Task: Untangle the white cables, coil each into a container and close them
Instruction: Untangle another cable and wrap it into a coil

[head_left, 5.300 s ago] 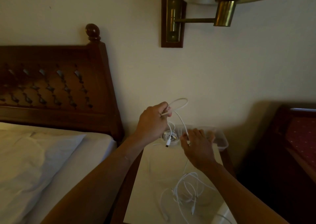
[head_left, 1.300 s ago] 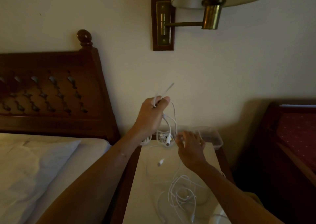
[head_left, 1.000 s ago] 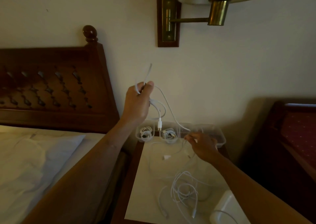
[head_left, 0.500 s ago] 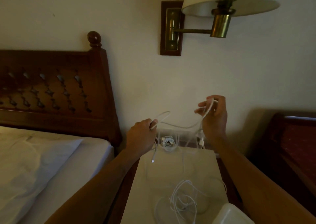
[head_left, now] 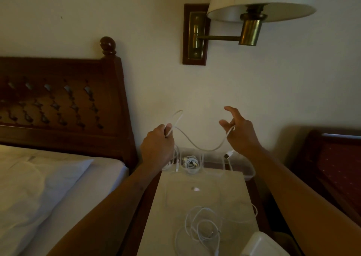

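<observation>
A white cable [head_left: 197, 146] sags in the air between my two hands above the nightstand. My left hand [head_left: 157, 148] grips a loop of it in a fist. My right hand [head_left: 239, 132] pinches the cable near its far end, with the index finger and thumb spread; its plug [head_left: 229, 155] dangles below. A tangle of white cables [head_left: 203, 229] lies at the near end of the nightstand top [head_left: 230, 193]. At the back stand clear containers; one [head_left: 191, 162] holds a coiled cable, another [head_left: 242, 167] sits to the right.
A bed with white sheets [head_left: 48, 187] and a dark wooden headboard [head_left: 64, 103] is on the left. A brass wall lamp [head_left: 250, 21] hangs overhead. A dark wooden chair [head_left: 332, 163] stands at right. A white lid [head_left: 261, 245] lies at the nightstand's near right corner.
My right hand has opened its index finger and thumb wider and moved slightly down. The cable between my hands now sags lower; my left hand holds its loop at about the same place.
</observation>
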